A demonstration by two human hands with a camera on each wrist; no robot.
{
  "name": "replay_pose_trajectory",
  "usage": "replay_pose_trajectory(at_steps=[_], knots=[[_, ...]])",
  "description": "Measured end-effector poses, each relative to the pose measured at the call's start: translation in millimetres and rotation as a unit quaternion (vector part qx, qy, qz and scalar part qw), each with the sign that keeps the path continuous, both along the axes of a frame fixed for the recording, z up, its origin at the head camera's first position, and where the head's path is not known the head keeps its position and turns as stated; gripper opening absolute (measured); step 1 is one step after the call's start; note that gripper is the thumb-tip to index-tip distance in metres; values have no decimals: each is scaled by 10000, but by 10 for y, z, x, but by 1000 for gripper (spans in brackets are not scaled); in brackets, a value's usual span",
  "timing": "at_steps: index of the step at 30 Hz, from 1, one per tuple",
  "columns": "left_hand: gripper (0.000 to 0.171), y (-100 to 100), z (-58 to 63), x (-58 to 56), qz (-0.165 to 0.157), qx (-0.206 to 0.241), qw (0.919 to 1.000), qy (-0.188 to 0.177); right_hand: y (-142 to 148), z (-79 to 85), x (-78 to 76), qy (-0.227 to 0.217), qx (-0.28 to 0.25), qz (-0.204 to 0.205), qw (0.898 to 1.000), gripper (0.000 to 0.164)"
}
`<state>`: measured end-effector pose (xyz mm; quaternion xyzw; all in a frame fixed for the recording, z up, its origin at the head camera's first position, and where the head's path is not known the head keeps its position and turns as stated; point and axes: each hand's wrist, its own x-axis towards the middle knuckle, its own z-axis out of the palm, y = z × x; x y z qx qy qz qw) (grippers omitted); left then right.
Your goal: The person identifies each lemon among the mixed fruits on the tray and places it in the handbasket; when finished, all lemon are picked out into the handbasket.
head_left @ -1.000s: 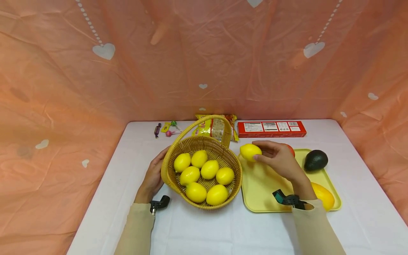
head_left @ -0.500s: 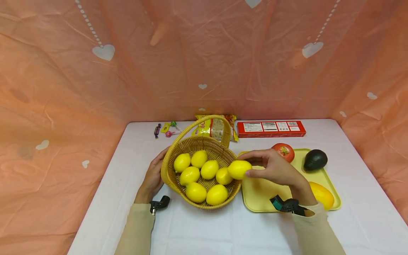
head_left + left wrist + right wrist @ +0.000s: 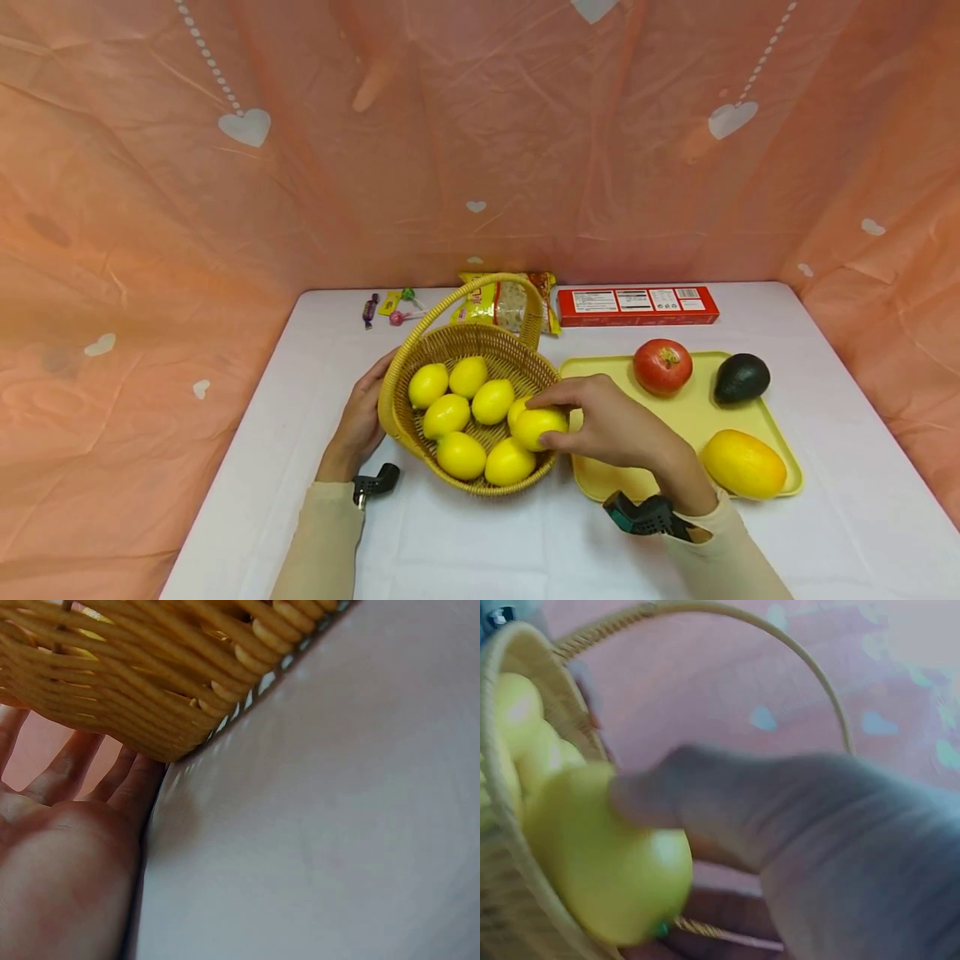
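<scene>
A yellow wicker basket (image 3: 480,340) with a tall arched handle stands mid-table, several lemons (image 3: 461,456) lying inside. On its left side my left hand (image 3: 362,421) rests; in the left wrist view its fairly straight fingers touch the woven wall (image 3: 150,682). My right hand (image 3: 611,425) pinches another lemon (image 3: 536,430) between thumb and fingers, over the right part of the basket. That lemon overlaps one behind it, and I cannot tell whether they touch. In the right wrist view the thumb presses on the held lemon (image 3: 607,855), inside the rim.
Right of the basket lies a yellow tray (image 3: 701,425) with a red round fruit (image 3: 662,367), an avocado (image 3: 741,379) and a mango (image 3: 744,464). Along the back are a red box (image 3: 637,307), a snack bag (image 3: 510,304), lollipops (image 3: 397,317) and wrapped candies (image 3: 371,311).
My right hand has carried the lemon leftward and toward me, from above the tray to inside the basket's right side. The red fruit is now uncovered. My left hand has stayed put.
</scene>
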<state>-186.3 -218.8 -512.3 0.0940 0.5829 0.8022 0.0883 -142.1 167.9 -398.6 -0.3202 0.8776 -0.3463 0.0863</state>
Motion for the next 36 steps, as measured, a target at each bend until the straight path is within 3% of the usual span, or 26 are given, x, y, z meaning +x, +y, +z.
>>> replay_pose_trajectory(at_steps=[4, 7, 20, 26, 36], knots=[[49, -4, -6, 0, -10, -7, 10000, 18, -133, -37, 39, 666, 284, -125, 9973, 33], [49, -6, -4, -1, -16, -19, 10000, 17, -184, -83, 39, 915, 295, -298, 9949, 33], [49, -7, -7, -2, -12, -51, 10000, 26, -413, -264, -4, 943, -11, -687, 9932, 39], [49, -5, 12, 9, 15, -117, 9999, 52, -500, -243, 27, 1250, 203, -581, 9902, 39], [49, -4, -1, 2, 22, -159, 9999, 44, -400, -196, 32, 946, 611, -596, 9918, 38]])
